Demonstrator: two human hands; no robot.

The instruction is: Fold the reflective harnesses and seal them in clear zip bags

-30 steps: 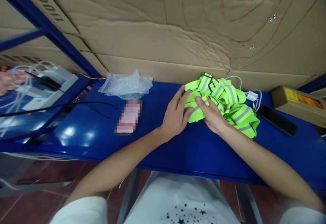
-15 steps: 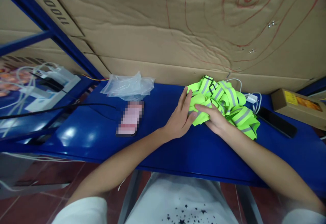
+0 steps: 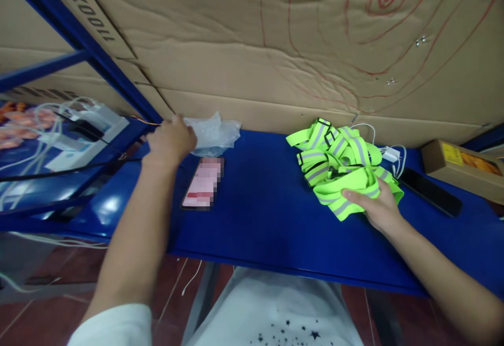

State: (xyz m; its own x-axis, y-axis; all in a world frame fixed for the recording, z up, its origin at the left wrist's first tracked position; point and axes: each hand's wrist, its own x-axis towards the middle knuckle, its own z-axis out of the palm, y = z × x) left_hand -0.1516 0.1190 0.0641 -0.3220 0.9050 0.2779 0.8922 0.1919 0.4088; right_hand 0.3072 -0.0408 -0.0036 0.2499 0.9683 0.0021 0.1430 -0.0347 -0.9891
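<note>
Fluorescent yellow-green webbing with silver-grey stripes, gathered into a folded, looped strap bundle (image 3: 346,194), sits in your right hand (image 3: 380,207) over the right half of the glossy blue bench (image 3: 255,215). Your right thumb lies across the top of the bundle, and the fingers of that hand are closed around its right end, mostly hidden under the webbing. Just beyond it on the far side lies a loose heap of matching yellow-green striped straps (image 3: 356,146) with black plastic buckles, and the two overlap, so where one ends and the other begins is hard to tell. Your left hand (image 3: 171,138) is well apart from them, at the far left of the bench, over the left end of some crumpled clear plastic bags (image 3: 216,133); its fingers are bent and slightly blurred, and you cannot tell whether they grip the plastic. Near that hand, on the near side of the bags, lies a phone with a lit pinkish screen (image 3: 199,183), partly pixelated. Right of the straps are a white charger plug with a white cable (image 3: 391,154), a flat black phone (image 3: 432,191) and, farther right, a brown cardboard box with a yellow label (image 3: 464,170). Behind the bench stands a creased brown cardboard sheet with red curved lines (image 3: 220,46).
</note>
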